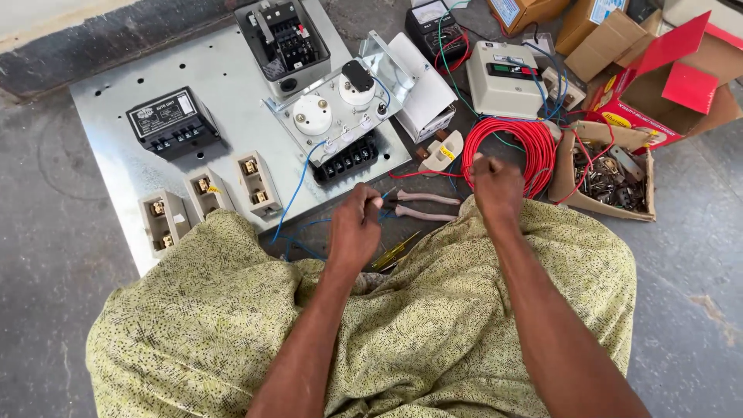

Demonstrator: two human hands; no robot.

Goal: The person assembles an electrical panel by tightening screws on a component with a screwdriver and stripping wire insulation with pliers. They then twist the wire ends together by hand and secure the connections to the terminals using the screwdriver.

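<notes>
Blue wire (298,193) runs from the tilted meter panel (340,112) down across the steel plate's edge to my left hand (354,228), which pinches its free end between thumb and fingertips; the tip itself is too small to make out. My right hand (498,186) is clenched in a fist above the lap, and a strand of red wire (422,174) leads toward it, though I cannot tell whether the fist actually holds it. Patterned green cloth (433,325) covers my lap and hides the floor beneath. One pair of pliers (422,207) with pinkish handles lies just beyond my left hand, its jaws hidden behind the fingers. One yellow-handled screwdriver (396,250) lies partly under the cloth. One coil of red wire (515,143) sits just past my right hand. On the metal plate (116,116) I count three beige fuse carriers (209,197) in a row, one black relay unit (172,122), and two round white gauges (333,104) on the panel. Farther off: one grey switch box (282,39), one cream breaker housing (503,77), one multimeter (433,23) cut off by the top edge, and one open carton of small metal parts (611,178).
</notes>
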